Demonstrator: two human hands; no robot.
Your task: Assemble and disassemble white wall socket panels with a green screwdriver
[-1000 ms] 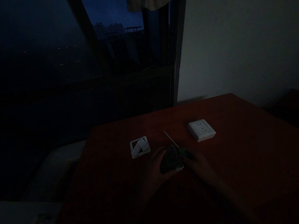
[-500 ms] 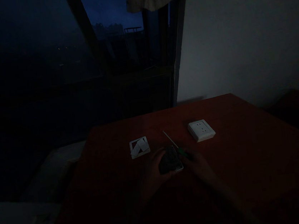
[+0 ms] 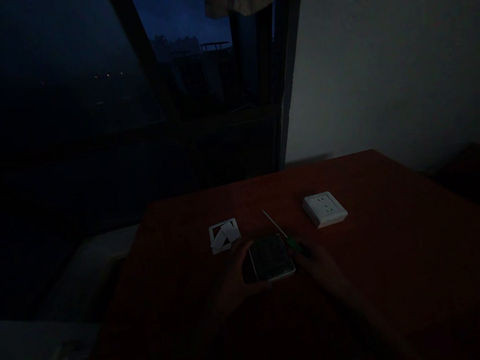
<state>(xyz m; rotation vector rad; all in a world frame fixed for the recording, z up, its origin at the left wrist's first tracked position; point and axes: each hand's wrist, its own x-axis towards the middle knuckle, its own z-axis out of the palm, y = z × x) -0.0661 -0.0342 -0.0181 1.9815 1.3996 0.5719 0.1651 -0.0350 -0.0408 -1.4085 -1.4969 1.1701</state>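
Holds in the left hand [image 3: 234, 277], spread around one side, a square unit [image 3: 271, 257] with a dark centre and thin pale rim, over the smooth reddish table [image 3: 403, 242]. Grips in the right hand [image 3: 317, 259], close by, a screwdriver [image 3: 295, 245] with green handle and slim straight shaft. Shows farther a flat white frame [image 3: 217, 251] crossed by pale strips [image 3: 230, 232], a boxy socket [image 3: 325, 209], a plain wall [image 3: 383, 71]
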